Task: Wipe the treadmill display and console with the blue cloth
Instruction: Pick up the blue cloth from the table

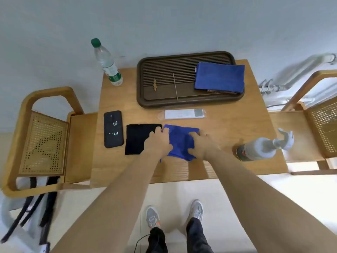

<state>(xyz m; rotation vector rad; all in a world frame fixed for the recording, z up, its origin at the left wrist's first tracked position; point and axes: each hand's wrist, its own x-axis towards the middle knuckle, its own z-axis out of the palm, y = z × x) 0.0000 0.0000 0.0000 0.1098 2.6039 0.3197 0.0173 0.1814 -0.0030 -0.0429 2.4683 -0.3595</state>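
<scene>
A blue cloth lies crumpled on the wooden table, near its front middle. My left hand grips the cloth's left edge, fingers curled over the top corner. My right hand pinches its right side. Both forearms reach in from below. No treadmill, display or console shows in this view.
A black cloth and a black phone lie left of the blue cloth. A white remote lies behind it, a spray bottle at the right, a water bottle at the back left. A dark tray holds a folded blue cloth. Wooden chairs flank the table.
</scene>
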